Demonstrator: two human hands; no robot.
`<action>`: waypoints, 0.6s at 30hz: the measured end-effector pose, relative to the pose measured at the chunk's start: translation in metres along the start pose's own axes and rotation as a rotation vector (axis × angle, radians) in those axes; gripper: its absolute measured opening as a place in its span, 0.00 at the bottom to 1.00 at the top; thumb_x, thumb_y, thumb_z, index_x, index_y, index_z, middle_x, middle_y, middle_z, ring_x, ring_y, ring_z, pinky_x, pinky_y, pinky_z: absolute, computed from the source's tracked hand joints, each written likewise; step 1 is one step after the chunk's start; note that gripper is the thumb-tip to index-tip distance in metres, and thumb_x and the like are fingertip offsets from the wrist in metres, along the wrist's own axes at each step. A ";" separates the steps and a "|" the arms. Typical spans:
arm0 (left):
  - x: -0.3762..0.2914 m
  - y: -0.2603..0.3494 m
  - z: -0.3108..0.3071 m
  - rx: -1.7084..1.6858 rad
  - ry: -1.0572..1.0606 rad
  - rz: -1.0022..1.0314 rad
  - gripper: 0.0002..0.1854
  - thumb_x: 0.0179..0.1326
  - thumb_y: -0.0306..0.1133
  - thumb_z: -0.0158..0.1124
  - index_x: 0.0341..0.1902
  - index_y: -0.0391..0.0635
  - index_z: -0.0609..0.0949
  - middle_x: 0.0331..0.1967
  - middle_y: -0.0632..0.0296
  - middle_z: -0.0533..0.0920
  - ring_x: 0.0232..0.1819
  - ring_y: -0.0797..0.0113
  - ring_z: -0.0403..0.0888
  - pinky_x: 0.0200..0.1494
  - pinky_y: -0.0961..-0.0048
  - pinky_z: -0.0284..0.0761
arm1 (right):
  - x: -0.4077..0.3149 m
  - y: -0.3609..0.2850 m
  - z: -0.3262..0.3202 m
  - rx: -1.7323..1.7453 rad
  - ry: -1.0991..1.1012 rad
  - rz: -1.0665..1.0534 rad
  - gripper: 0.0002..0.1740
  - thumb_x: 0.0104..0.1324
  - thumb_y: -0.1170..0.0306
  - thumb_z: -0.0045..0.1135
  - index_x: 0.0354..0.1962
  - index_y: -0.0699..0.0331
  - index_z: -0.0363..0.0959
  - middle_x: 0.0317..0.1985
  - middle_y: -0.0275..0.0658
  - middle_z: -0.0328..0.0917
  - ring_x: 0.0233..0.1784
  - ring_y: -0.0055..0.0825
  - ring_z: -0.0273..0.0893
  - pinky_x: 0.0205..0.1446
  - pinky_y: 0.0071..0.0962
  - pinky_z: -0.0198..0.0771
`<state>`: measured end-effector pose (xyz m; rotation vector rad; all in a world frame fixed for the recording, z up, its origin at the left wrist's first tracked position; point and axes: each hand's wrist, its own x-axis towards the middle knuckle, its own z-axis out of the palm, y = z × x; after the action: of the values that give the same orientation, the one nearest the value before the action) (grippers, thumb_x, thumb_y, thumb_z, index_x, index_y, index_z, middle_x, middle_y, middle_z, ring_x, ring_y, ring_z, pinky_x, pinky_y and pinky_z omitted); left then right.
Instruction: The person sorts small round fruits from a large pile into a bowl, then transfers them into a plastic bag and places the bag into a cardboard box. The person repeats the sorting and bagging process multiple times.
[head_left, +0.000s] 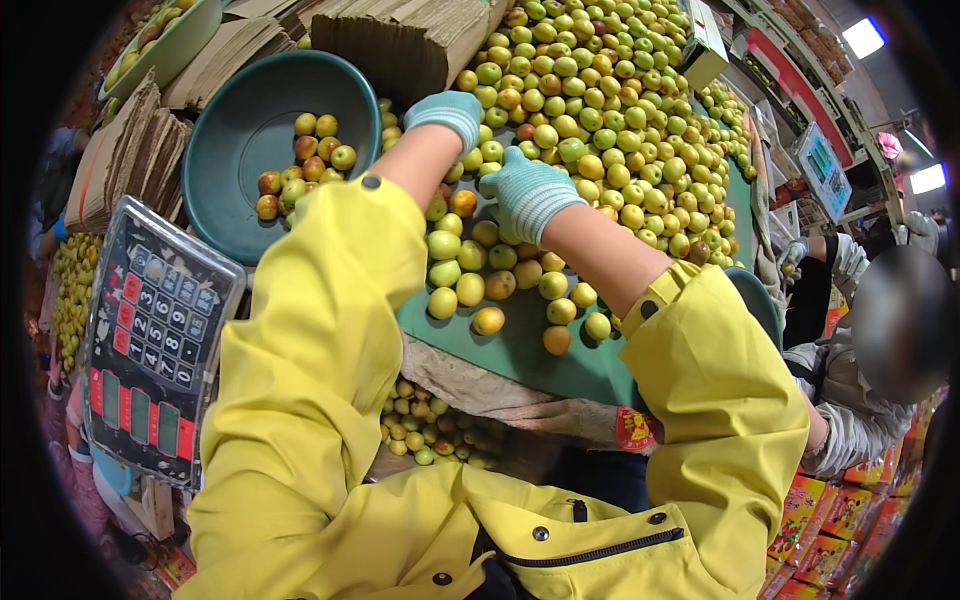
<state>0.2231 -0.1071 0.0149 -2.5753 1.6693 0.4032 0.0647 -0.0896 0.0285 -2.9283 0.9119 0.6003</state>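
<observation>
Both my hands wear pale teal knitted gloves with white-striped cuffs. My left hand (448, 118) is at the edge of a heap of yellow-green jujube-like fruits (592, 97), beside a stack of cardboard (382, 45); its fingers are mostly hidden. My right hand (529, 191) reaches into the near side of the heap, its fingers among the fruits and partly covered. I cannot tell whether either hand holds a fruit. On the left, a dark green plastic basin (225, 150) contains several red-tinged fruits (307, 154), partly covered by my left sleeve.
A price-computing scale (161, 337) stands at the left, below the basin. The green tabletop (480, 352) has a cloth (480, 382) along its near edge. More fruits (427, 427) lie below it. At right are another person (847, 405), a second scale display (823, 171) and printed boxes (825, 525).
</observation>
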 end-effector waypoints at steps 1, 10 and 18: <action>0.006 0.007 -0.001 0.060 -0.053 0.019 0.17 0.65 0.31 0.61 0.56 0.47 0.84 0.59 0.57 0.83 0.58 0.54 0.83 0.55 0.57 0.80 | 0.000 0.003 0.002 -0.012 -0.013 0.033 0.26 0.59 0.67 0.64 0.57 0.38 0.78 0.63 0.47 0.66 0.61 0.45 0.76 0.63 0.40 0.75; 0.022 0.036 -0.003 0.377 -0.202 0.020 0.20 0.65 0.33 0.60 0.60 0.50 0.82 0.61 0.60 0.82 0.61 0.56 0.80 0.58 0.56 0.77 | 0.031 -0.023 0.028 0.349 0.206 0.008 0.25 0.66 0.60 0.55 0.58 0.60 0.74 0.61 0.52 0.75 0.59 0.46 0.79 0.58 0.41 0.76; -0.023 0.010 -0.002 -0.299 0.362 0.052 0.21 0.61 0.42 0.59 0.56 0.48 0.81 0.50 0.47 0.84 0.49 0.48 0.84 0.52 0.59 0.80 | -0.021 -0.007 -0.003 0.447 0.057 0.073 0.29 0.49 0.48 0.65 0.43 0.60 0.82 0.41 0.49 0.83 0.45 0.44 0.83 0.53 0.37 0.79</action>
<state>0.2058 -0.0909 0.0230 -2.9736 1.9199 0.2091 0.0541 -0.0729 0.0383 -2.5316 1.0088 0.2695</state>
